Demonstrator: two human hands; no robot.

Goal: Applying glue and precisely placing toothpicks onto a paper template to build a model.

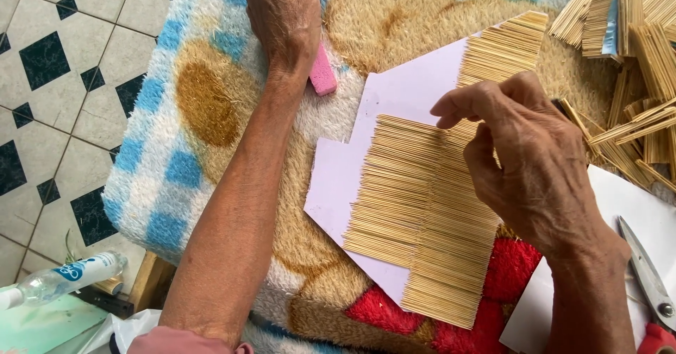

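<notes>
A pale lilac sheet of card [403, 95] lies on a fluffy patterned blanket [204, 108], covered in rows of thin bamboo sticks [415, 206] laid side by side. My right hand [524, 160] rests on the sticks, its fingertips pressing near the top of the middle row. My left hand [285, 16] reaches to the far edge of the blanket, fingers curled out of sight past the frame. A pink block [322, 72] lies just beside its wrist.
Several bundles of loose sticks [634, 51] pile up at the far right. Scissors with a red handle [651, 287] lie on a white sheet [658, 220] at the lower right. A clear plastic bottle [60, 278] lies on the tiled floor [56, 79], left of the blanket.
</notes>
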